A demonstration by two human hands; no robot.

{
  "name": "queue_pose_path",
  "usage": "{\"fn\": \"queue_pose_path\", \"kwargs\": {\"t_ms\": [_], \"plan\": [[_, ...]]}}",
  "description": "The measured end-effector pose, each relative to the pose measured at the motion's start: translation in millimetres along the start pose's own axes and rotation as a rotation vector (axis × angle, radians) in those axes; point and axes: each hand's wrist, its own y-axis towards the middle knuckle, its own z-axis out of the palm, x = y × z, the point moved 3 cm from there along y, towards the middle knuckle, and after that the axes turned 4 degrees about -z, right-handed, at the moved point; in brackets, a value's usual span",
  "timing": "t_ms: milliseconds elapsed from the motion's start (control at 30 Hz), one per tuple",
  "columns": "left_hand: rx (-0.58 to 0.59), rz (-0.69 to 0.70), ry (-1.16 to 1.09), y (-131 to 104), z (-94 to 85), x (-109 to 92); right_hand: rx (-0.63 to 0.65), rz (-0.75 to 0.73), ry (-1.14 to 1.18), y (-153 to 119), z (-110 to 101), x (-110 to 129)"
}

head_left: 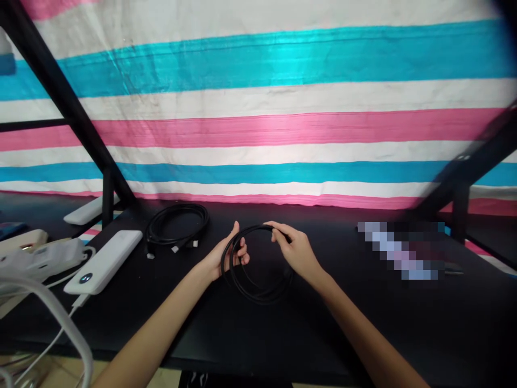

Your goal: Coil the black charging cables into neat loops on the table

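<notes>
Head view: holding a coiled black cable (262, 298) over the middle of a black table (226, 337), with fingers of the left hand (221, 257) curled around its left side and fingertips of the right hand (298, 249) pinching its top.

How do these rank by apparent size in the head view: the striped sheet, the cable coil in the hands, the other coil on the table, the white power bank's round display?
1. Striped sheet
2. Held coil, though it also sits nearer the camera
3. Other coil
4. Round display
</notes>
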Motion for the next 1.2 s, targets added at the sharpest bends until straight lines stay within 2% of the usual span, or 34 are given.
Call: {"fn": "queue_pose_path", "kwargs": {"t_ms": [100, 200, 367, 433, 567, 667, 767, 833, 900, 967, 1000, 1067, 1200], "plan": [[-0.096, 0.010, 0.018, -1, -4.2, -4, -0.023, -0.022, -0.015, 0, 1, 0], [-0.128, 0.119, 0.045, -5, -0.4, -13, -0.079, 0.011, -0.041, 1, -2, -6], [-0.244, 0.371, 0.453, -9, 8.6, -15, -0.100, 0.027, -0.015, 0, 0, -6], [-0.281, 0.440, 0.549, -8, 9.3, -12, -0.087, 0.025, 0.007, -2, 3, -2], [-0.335, 0.518, 0.492, -8, 3.2, -15, -0.093, 0.070, 0.043, -2, 1, -2], [-0.398, 0.627, 0.402, -13, -3.6, -24, -0.167, 0.158, -0.020, 2, -8, -11], [-0.492, 0.762, 0.259, -19, -9.3, -32, -0.248, 0.336, 0.063, 4, -13, -21], [-0.528, 0.828, 0.134, -22, -10.3, -33, -0.222, 0.504, 0.243, 2, -6, -22], [-0.502, 0.844, 0.057, -23, -7.2, -32, -0.081, 0.620, 0.455, -3, 10, -16], [-0.436, 0.804, 0.066, -20, -1.7, -28, 0.089, 0.653, 0.627, -10, 26, -6], [-0.407, 0.765, 0.087, -19, 0.7, -25, 0.125, 0.655, 0.665, -12, 31, -3], [-0.390, 0.679, 0.204, -15, 2.9, -21, 0.111, 0.656, 0.658, -16, 35, -1], [-0.546, 0.642, 0.607, -12, -5.5, -24, 0.023, 0.683, 0.521, -12, 24, -11]]}}
